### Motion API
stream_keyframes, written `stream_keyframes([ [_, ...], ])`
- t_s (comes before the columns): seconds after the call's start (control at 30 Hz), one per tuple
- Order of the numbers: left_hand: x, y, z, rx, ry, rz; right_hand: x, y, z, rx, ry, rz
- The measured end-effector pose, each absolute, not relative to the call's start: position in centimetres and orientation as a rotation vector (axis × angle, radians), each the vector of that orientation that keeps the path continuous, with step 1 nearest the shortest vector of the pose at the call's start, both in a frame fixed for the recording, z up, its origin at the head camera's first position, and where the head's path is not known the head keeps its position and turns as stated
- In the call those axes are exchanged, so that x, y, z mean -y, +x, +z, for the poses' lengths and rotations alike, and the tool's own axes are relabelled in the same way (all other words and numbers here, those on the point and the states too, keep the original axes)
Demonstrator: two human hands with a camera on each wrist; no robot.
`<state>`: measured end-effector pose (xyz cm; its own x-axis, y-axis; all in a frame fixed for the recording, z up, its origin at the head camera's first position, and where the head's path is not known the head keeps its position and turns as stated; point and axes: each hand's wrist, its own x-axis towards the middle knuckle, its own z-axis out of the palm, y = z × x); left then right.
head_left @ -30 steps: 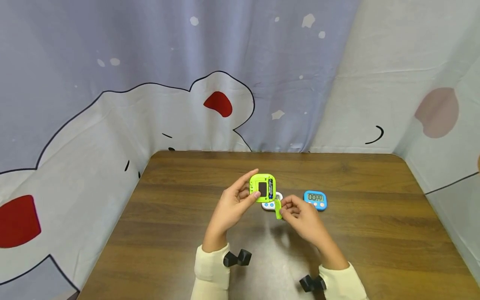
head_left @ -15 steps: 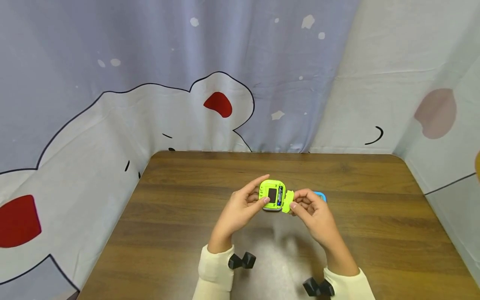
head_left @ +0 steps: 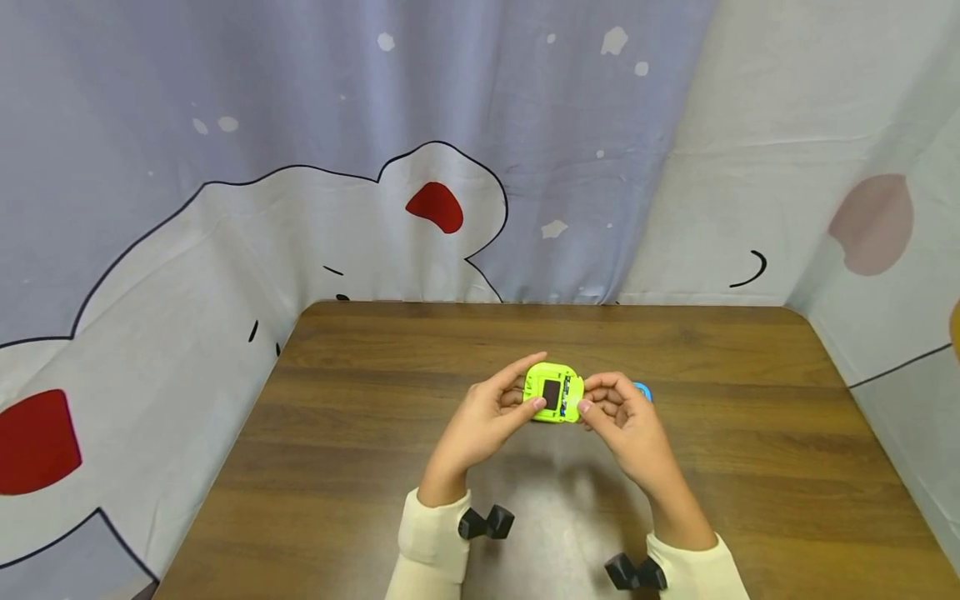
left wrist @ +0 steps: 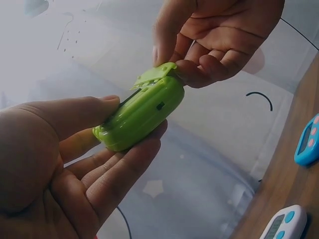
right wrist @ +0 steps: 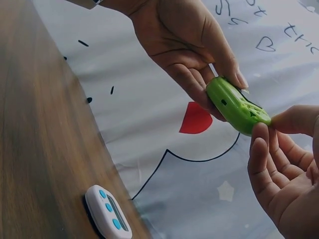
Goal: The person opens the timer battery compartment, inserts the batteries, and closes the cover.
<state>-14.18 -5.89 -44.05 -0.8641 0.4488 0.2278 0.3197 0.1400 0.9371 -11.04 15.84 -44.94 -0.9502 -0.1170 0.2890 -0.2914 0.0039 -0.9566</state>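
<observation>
A lime-green digital timer (head_left: 553, 372) is held above the table with its back showing in the head view. My left hand (head_left: 480, 427) grips its left side, thumb over the back and fingers behind. The small green battery cover (head_left: 576, 395) is pinched between thumb and fingertips of my right hand (head_left: 632, 427). It lies at the edge of the uncovered battery slot, where a battery (head_left: 566, 392) still shows in part. Seen in the left wrist view, the cover (left wrist: 153, 75) tilts up from the timer's body (left wrist: 144, 117) at the right-hand end.
A blue timer (left wrist: 307, 142) lies on the wooden table (head_left: 360, 417), mostly behind my right hand in the head view. A white timer with blue buttons (right wrist: 108, 211) lies there too, hidden in the head view. A patterned curtain (head_left: 570, 125) hangs behind the table.
The green timer and both hands have shifted right. The battery cover, first hanging below the timer's corner, has turned and come up against the battery slot, now partly covering the battery.
</observation>
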Motion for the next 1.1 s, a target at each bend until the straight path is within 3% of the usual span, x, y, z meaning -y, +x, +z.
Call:
stream_keyframes([
  [1.1,5.2,-13.9,-44.0,-2.252,0.782,1.857,-14.8,-10.9,-45.0,2.070,0.301,1.986],
])
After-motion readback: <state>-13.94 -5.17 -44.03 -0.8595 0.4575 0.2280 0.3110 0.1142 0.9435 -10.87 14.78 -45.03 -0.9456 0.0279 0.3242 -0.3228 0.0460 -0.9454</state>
